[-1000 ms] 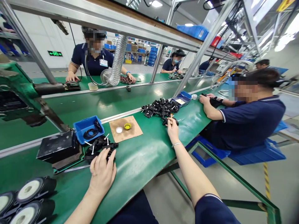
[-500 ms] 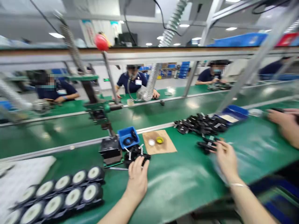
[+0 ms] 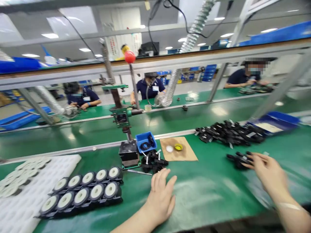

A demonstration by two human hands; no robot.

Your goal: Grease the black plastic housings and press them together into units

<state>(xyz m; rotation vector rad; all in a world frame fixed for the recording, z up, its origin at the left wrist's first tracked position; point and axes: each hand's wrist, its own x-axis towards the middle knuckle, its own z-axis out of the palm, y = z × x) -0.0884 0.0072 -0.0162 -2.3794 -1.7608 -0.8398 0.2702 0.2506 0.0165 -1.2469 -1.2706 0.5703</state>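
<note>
My left hand point(image 3: 161, 194) rests flat on the green bench point(image 3: 206, 191), fingers apart, just in front of a small cluster of black plastic parts with white pins point(image 3: 153, 161). My right hand point(image 3: 268, 171) reaches out to the right and its fingertips touch a black part point(image 3: 239, 159) lying on the bench; the hand is blurred and I cannot tell whether it grips the part. A larger pile of black parts point(image 3: 228, 133) lies beyond it.
Two rows of round black-and-white speakers point(image 3: 85, 191) sit at front left beside a white foam tray point(image 3: 21, 187). A small blue bin point(image 3: 145, 142), a black press fixture point(image 3: 128, 152) and a brown pad with two small caps point(image 3: 178, 152) stand mid-bench. Other people work across the conveyor.
The view has swung left and widened. My left hand has slid back off the black parts. My right hand stays at the black part on the right.
</note>
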